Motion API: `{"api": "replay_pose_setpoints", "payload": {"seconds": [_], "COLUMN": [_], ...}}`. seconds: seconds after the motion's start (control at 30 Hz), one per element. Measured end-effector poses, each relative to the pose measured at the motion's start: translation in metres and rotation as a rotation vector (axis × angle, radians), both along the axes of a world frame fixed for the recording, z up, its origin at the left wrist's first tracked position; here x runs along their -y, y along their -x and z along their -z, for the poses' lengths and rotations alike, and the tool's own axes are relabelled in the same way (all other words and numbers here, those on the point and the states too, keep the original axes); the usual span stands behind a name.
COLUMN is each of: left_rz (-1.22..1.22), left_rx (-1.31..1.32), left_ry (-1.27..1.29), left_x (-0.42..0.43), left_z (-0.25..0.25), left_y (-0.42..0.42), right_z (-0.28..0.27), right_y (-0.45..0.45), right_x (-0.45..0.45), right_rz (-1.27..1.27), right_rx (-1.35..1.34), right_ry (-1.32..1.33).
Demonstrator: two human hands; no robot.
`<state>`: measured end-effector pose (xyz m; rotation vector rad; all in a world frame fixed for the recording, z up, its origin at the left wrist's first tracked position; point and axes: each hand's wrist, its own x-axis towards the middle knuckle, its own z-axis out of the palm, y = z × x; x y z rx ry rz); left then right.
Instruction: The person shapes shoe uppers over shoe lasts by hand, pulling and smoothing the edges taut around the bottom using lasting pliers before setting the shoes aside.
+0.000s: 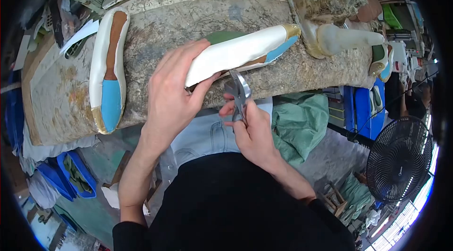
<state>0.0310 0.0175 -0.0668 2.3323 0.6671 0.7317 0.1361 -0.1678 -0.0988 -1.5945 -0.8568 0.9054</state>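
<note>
A white shoe upper with a gold toe [245, 49] lies on its side over a green last, its blue and brown underside facing my body. My left hand [170, 81] is closed around its heel end, thumb below and fingers over the top. In my right hand [255, 133] is a pair of lasting pincers [241, 89], with my fingers wrapped round the handles. The pincer jaws point up beside the lower edge of the upper; whether they touch or grip it I cannot tell. To the left rests a similar white shoe [96, 71], underside showing.
The worn, glue-stained bench [188, 15] spans the view. A glue-crusted translucent container [349, 38] lies at its right, near another shoe [384, 64]. Green cloth [302, 123] hangs below the front edge. A black fan [400, 161] stands right; a blue bin [87, 187] sits lower left.
</note>
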Motion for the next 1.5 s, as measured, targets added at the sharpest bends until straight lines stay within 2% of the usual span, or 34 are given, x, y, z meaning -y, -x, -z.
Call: {"api": "replay_pose_setpoints", "payload": {"seconds": [0.07,0.27,0.43,0.53,0.57,0.63,0.67,0.73,0.8,0.83,0.9,1.0,1.07,1.1,1.17,1.2,1.3,1.37,1.5], "left_rz": [-0.002,0.029,0.033,0.03,0.048,0.069,0.101,0.206,0.367,0.341,0.397,0.398,0.332,0.337,0.289,0.21,0.071,0.024,0.034], "left_rx": [-0.001,-0.006,-0.014,-0.042,-0.055,-0.071,-0.147,-0.312,-0.305,-0.387,-0.496,-0.562,-0.639,-0.54,-0.396,-0.309,-0.087,0.02,0.066], "left_ry": [0.004,0.01,-0.006,-0.076,-0.077,-0.061,-0.014,-0.015,0.168,0.045,0.019,0.1,0.107,0.03,-0.106,-0.125,-0.087,0.037,0.037], "left_x": [-0.001,-0.003,-0.004,-0.002,-0.004,-0.006,-0.011,-0.018,-0.025,-0.026,-0.041,-0.042,-0.038,-0.036,-0.028,-0.022,-0.008,-0.002,0.002], "left_z": [0.0,0.002,0.003,0.003,0.002,-0.004,-0.016,-0.048,-0.07,-0.076,-0.071,-0.074,-0.082,-0.077,-0.066,-0.057,-0.02,-0.003,0.019], "left_y": [0.0,0.003,0.001,0.004,0.003,0.002,0.0,-0.008,-0.027,-0.042,-0.067,-0.083,-0.087,-0.081,-0.065,-0.056,-0.016,0.008,0.019], "right_z": [-0.001,-0.006,-0.017,-0.042,-0.035,-0.025,-0.023,-0.023,-0.021,-0.02,-0.019,-0.02,-0.017,-0.013,-0.004,-0.012,-0.012,-0.017,-0.014], "right_y": [-0.004,-0.002,-0.005,-0.005,-0.006,-0.018,-0.023,-0.03,-0.033,-0.032,-0.035,-0.042,-0.049,-0.046,-0.034,-0.034,-0.022,-0.017,-0.011], "right_x": [-0.004,-0.01,-0.002,0.008,0.01,0.004,-0.006,-0.008,-0.009,-0.009,-0.009,-0.002,0.005,0.011,0.024,0.024,0.02,0.012,-0.009], "right_rz": [-0.06,0.029,0.008,-0.026,-0.045,-0.105,-0.125,-0.125,-0.133,-0.131,-0.129,-0.145,-0.224,-0.231,-0.153,-0.206,-0.204,-0.207,-0.236], "right_rx": [0.051,-0.05,0.045,0.018,0.153,0.548,0.65,0.699,0.738,0.729,0.72,0.608,0.414,0.415,-0.019,-0.144,-0.296,-0.303,-0.238], "right_ry": [0.034,-0.001,0.094,0.176,0.142,0.277,0.346,0.309,0.273,0.253,0.226,0.202,0.205,0.196,0.079,0.187,0.151,0.151,0.067]}}
